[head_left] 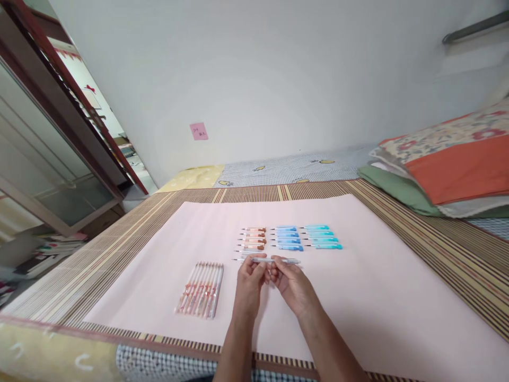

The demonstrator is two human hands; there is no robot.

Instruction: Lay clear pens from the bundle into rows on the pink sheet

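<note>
Striped matting (99, 249) is lying beneath a pale pink sheet (377, 297), whose plain colour is probably helping slim things stand out. Nearest: left grip (249, 276) and right grip (290, 278) are both pinching one pale pen (293, 261), low over the sheet, fingers spaced along its barrel, presumably steadying it crosswise. Pen is looking slim and whitish-grey, any print too small to read. A thin tip (237, 259) is poking out past the left grip (this pen's or another's, cannot tell). Left of the hands, a pen bundle (199, 289) is lying flush, tips facing away, reddish patterns showing. Just beyond the left grip, a grey pen (250, 251) is resting. Farther, brown pens (254, 241), blue pens (286, 241) and teal pens (323, 240) are forming three columns, tips leftward, gaps seemingly separating the colours. Farthest, a pink note (199, 131) is clinging to white wall (278, 79).
</note>
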